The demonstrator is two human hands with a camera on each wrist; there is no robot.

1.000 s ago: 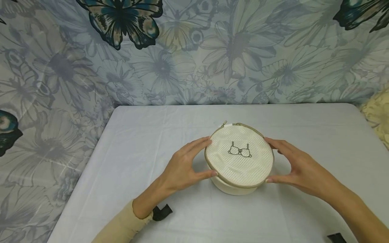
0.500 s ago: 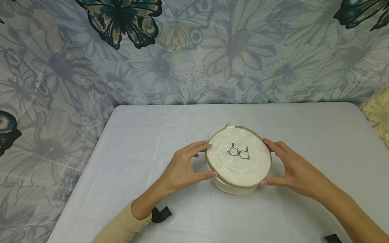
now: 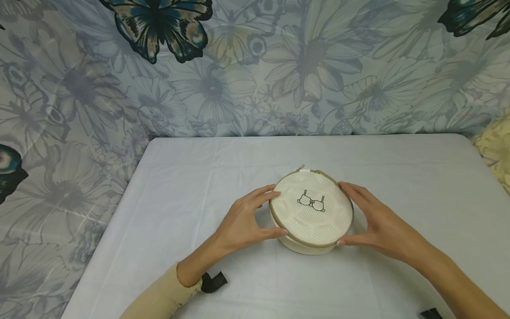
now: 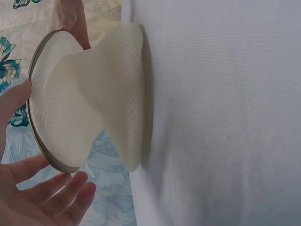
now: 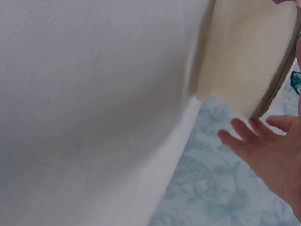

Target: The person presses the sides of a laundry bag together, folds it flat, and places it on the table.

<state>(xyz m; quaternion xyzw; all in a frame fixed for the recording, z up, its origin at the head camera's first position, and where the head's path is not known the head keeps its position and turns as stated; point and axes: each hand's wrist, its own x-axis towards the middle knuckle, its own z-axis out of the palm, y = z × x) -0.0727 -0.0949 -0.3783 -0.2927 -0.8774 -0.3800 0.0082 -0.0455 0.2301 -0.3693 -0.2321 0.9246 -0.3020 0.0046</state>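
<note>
A cream mesh laundry bag (image 3: pixel 303 226) stands on the white-covered table, its round top edged by a khaki zipper (image 3: pixel 275 217) and printed with a small bra outline (image 3: pixel 311 202). The soft side wall (image 4: pixel 106 75) looks pinched in and twisted between top and base in the left wrist view. My left hand (image 3: pixel 243 221) grips the left rim between thumb and fingertips, its other fingers loosely spread. Opposite it, my right hand (image 3: pixel 378 221) holds the right rim the same way. In the right wrist view, its fingertips (image 5: pixel 240 127) lie at the zipped edge.
White cloth (image 3: pixel 191 177) covers the table, and its far edge meets a floral, butterfly-printed backdrop (image 3: pixel 311 66). A black strap (image 3: pixel 214 282) hangs at the left wrist by a beige sleeve (image 3: pixel 163 292). Another black strap (image 3: pixel 431 313) shows at the bottom right.
The bag's top has turned slightly clockwise, and its far rim has come lower and nearer. My right hand has shifted left with the rim; my left hand has barely moved.
</note>
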